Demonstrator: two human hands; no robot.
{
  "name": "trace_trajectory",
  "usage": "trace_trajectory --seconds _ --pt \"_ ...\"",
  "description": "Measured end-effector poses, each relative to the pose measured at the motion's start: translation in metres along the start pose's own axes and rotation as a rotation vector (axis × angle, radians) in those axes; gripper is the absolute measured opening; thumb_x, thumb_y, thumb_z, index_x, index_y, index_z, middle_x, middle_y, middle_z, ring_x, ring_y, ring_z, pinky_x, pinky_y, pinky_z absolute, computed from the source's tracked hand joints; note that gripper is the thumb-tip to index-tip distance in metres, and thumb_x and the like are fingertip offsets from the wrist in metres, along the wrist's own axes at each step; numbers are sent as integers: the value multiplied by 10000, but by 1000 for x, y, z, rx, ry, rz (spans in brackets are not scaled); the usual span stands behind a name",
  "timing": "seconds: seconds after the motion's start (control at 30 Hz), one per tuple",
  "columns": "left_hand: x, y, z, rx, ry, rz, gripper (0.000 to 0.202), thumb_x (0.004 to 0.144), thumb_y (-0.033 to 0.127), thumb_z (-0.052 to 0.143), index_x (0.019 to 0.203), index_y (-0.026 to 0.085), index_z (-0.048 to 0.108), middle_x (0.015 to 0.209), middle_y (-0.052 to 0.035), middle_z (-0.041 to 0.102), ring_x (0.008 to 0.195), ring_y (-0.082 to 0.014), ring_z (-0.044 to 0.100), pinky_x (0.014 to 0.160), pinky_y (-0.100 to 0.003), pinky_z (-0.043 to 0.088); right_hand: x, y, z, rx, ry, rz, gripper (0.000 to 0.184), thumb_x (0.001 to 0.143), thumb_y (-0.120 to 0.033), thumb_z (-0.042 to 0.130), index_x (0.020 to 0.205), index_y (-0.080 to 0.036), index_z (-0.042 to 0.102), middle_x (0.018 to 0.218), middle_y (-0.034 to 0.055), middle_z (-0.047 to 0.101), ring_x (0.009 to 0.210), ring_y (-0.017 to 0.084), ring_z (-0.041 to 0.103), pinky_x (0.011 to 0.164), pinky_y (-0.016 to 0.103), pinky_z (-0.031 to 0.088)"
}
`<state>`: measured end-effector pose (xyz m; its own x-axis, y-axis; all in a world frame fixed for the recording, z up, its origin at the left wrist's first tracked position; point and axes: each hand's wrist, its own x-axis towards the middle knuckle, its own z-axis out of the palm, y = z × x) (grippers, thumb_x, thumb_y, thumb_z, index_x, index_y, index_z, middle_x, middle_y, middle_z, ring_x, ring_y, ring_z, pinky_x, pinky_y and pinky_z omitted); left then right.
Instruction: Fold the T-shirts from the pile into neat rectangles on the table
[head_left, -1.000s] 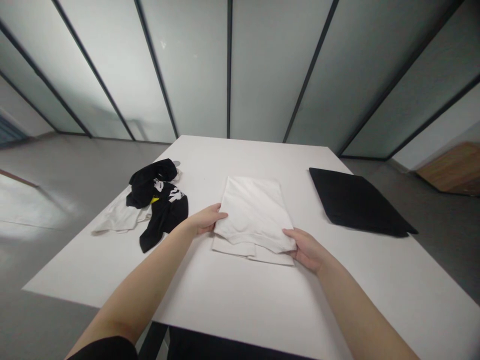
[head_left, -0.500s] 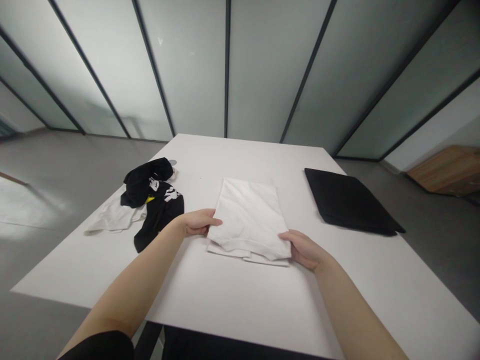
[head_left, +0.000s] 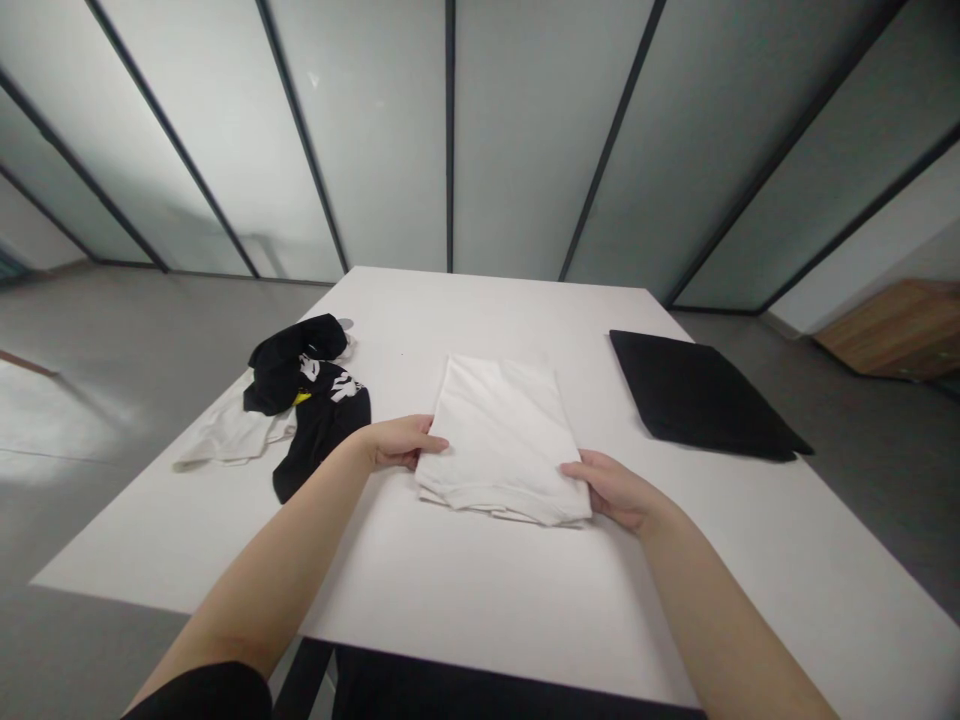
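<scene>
Head view: folded white garment (head_left: 501,440), flat, roughly rectangular

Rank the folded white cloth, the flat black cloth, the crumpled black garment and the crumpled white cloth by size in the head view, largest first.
1. Flat black cloth and folded white cloth: too alike to rank.
2. Crumpled black garment.
3. Crumpled white cloth.
</scene>
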<state>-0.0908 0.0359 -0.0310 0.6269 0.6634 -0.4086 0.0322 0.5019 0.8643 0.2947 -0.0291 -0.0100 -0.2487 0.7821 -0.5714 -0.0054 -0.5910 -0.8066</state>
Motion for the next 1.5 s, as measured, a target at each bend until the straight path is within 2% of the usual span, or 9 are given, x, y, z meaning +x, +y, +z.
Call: trace_trajectory --seconds 0.23,0.6,0.77,0.87,0.93,1.07,1.17,1.37,1.5 --pt "10 -4 17 -104 61 22 572 819 372 903 1296 120 713 1255 -210 788 1168 -332 769 1067 -474 604 -3 0 3 -51 -122 -102 326 833 -236 815 1144 -199 723 1215 133 811 1039 271 786 912 377 649" --pt "-23 11 -9 512 -326 -362 448 894 640 750 833 197 788 801 -147 807 630 -265 746 576 -380 625 -11 -5 -18 -596 -30 65 309 832 -455 857 874 -213 669 602 18 692 432 126 519 424 234 381" --pt "-23 26 -13 906 86 -118 461 796 608 829 604 230 647 502 -11 570 503 -185 547 578 -321 491 -9 -8 -22 -894 292 -98 386 852 -584 791 772 -236 644 609 36 667 518 179 558 520 295 399" --pt "-9 28 8 1041 594 203 347 935 539 656 799 223 702 725 -51 675 733 -243 627 772 -356 514 2 -6 -10 -905 606 -431 357 946 -581 638 978 -233 706 825 80 738 754 261 679 719 375 521" --pt "2 23 30 1058 778 388 334 1022 468 516 1057 212 728 1009 -115 746 970 -289 674 953 -410 513 10 -1 3 -934 627 -641 374 976 -526 581 1145 -223 720 1041 126 766 984 306 709 916 444 546" --pt "16 3 69 1292 498 542 498 1004 452 597 1447 227 623 1621 -149 538 1566 -359 376 1295 -517 247 21 13 26 -1118 320 -790 540 975 -479 620 1450 -227 664 1603 145 570 1540 367 429 1269 540 328" --pt "13 -5 84 1389 331 468 576 1016 508 589 1532 254 568 1732 -125 410 1633 -381 260 1324 -564 135 18 18 35 -1245 188 -681 609 994 -486 627 1555 -250 601 1722 113 437 1638 382 265 1312 570 237" --pt "-4 -7 113 1373 282 442 565 950 689 618 1249 224 736 1421 -224 656 1358 -468 554 1182 -606 364 -18 -2 49 -1374 123 -630 291 1028 -422 595 1127 -240 800 1307 148 749 1226 343 669 1103 481 462" --pt "3 -8 139 1255 330 423 407 1061 498 454 1150 218 735 1018 -209 735 1112 -408 683 1054 -568 468 -22 -15 70 -1412 185 -489 378 1080 -361 475 844 -238 743 917 132 763 856 278 710 855 398 512"
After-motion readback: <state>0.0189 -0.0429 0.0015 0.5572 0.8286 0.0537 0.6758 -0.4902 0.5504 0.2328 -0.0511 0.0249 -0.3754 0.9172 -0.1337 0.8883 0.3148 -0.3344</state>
